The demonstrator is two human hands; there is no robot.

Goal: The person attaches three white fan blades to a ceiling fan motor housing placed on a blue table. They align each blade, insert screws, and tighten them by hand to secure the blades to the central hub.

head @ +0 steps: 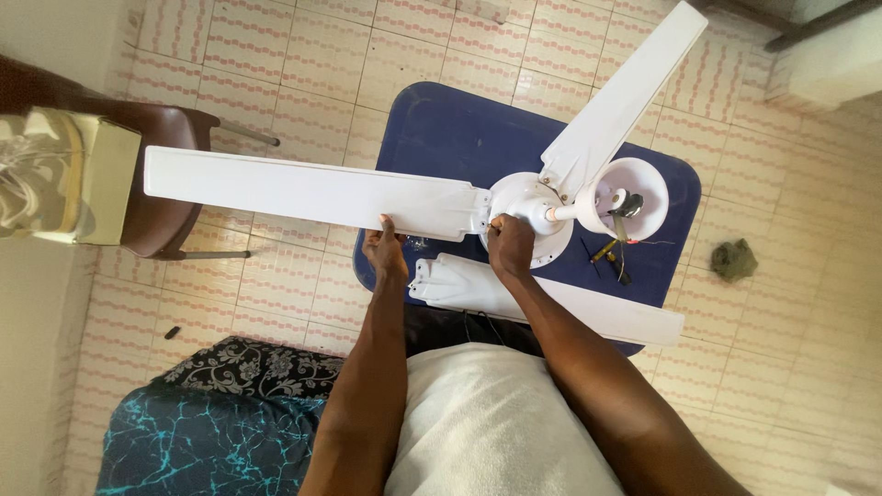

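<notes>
White ceiling fan (528,207) lies mid-frame on a blue table (441,129). Left hand (384,253) steadies a long blade (312,191); right hand (510,243) pinches something small at the hub, likely fastening the blade. Next: careful tightening.

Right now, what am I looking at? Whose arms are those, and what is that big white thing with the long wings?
The picture comes from a camera on a person's head, looking down, so the arms are that person's own. The white thing is a ceiling fan lying on a blue table. Its wings are blades. The left hand steadies the long blade. The right hand touches the round middle part, where the blades join. One loose blade lies nearer the person. Small tools sit beside the fan.
</notes>
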